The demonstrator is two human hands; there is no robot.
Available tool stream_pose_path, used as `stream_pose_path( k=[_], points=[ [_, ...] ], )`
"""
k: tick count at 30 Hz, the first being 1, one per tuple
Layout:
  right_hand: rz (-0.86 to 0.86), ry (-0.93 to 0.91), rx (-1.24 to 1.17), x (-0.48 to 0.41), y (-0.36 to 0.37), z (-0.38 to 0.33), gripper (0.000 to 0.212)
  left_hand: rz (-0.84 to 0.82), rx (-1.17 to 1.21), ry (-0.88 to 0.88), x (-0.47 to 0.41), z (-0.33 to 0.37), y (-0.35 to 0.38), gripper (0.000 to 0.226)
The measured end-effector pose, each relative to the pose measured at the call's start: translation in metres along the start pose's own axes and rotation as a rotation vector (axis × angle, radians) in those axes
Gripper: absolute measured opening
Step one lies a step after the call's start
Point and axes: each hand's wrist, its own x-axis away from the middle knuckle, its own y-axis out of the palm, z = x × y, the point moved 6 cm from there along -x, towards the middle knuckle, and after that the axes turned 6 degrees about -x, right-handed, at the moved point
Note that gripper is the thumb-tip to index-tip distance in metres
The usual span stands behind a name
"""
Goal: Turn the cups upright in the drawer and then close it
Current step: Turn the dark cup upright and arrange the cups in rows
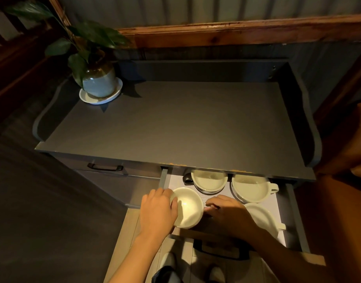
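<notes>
**Clerk:** Item one, the hands. State and contents?

**Me:** My left hand (157, 211) is curled around the left rim of a round, glazed, cream-white ceramic cup (188, 207), fingers on its edge; the cup looks mouth-up, or nearly so, at the front left of the drawer. My right hand (229, 216) lies in shadow just right of that cup. Its fingertips (211, 205) are bent towards the cup's side; whether they grip it, I cannot tell.

**Clerk:** Item two, the container.

**Me:** An open grey drawer (294, 217) with a pale ribbed liner (175, 181) and a dark bar handle (220, 254) at the front. It holds three more cream cups: one at the back centre (209, 180), one at the back right showing its loop handle (252, 188), one at the front right (263, 218), half hidden by my wrist. All seem to be mouth-up. A small dark object (188, 178) sits at the back; I cannot identify it.

**Clerk:** Hazards?

**Me:** Smooth glaze could slip from a rim-only grip. The cups stand close together, so a tilted one could knock its neighbour and chip. In my judgement, shutting the drawer briskly would slide them along the liner.

**Clerk:** Surroundings?

**Me:** A matte grey cabinet top (175, 123); a glossy blue-grey plant pot (99, 82) on a white saucer (87, 99).
</notes>
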Motion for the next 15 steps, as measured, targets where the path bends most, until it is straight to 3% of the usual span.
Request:
stream_pose_path(
  k=[2, 6, 9, 15],
  points=[
    [0.01, 0.008, 0.086, -0.001, -0.003, 0.0, 0.039, 0.028, 0.091, -0.009, -0.009, 0.008, -0.004, 0.029],
    [0.011, 0.206, 0.064, -0.011, -0.001, 0.018, 0.04, 0.004, 0.224, -0.053, -0.029, 0.023, 0.002, 0.031],
    [0.112, 0.235, 0.04, -0.017, -0.01, 0.022, 0.027, -0.049, 0.272, -0.069, -0.042, 0.03, 0.014, 0.037],
    [0.077, 0.21, 0.177, -0.028, -0.006, 0.027, 0.028, -0.205, 0.222, -0.094, -0.061, 0.035, 0.032, 0.031]
  ],
)
